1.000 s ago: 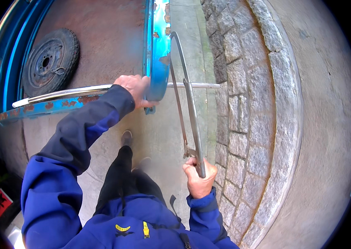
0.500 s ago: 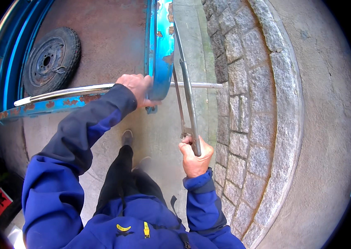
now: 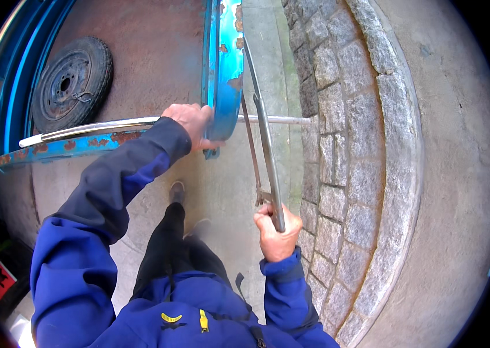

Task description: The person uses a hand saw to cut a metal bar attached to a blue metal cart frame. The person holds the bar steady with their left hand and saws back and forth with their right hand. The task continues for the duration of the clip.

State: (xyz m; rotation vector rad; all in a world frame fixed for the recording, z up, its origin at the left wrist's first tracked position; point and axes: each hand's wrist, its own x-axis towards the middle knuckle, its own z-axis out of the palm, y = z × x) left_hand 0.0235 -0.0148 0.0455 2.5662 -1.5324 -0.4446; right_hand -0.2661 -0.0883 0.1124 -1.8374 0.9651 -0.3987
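Note:
My right hand (image 3: 280, 239) is closed round the rear end of a hacksaw (image 3: 270, 162) with a grey metal frame. Its thin brownish blade (image 3: 251, 152) lies across a silvery metal pipe (image 3: 289, 120), just right of a blue cart frame (image 3: 226, 98). The pipe runs sideways across the cart's near end and sticks out past it on the right. My left hand (image 3: 189, 122) grips the pipe at the cart's near right corner, with a finger reaching round the blue frame. That palm hides part of the pipe.
A worn tyre on a rim (image 3: 72, 86) lies on the cart's rusty bed (image 3: 146, 52). The rusted near rail (image 3: 71, 145) runs under the pipe's left part. A low stone wall (image 3: 352, 168) curves along the right, near the pipe's end. My feet stand on concrete (image 3: 227, 191) below.
My right hand has drawn the hacksaw back toward my body and slightly right, the blade sliding over the pipe. My left hand and the pipe have stayed in place.

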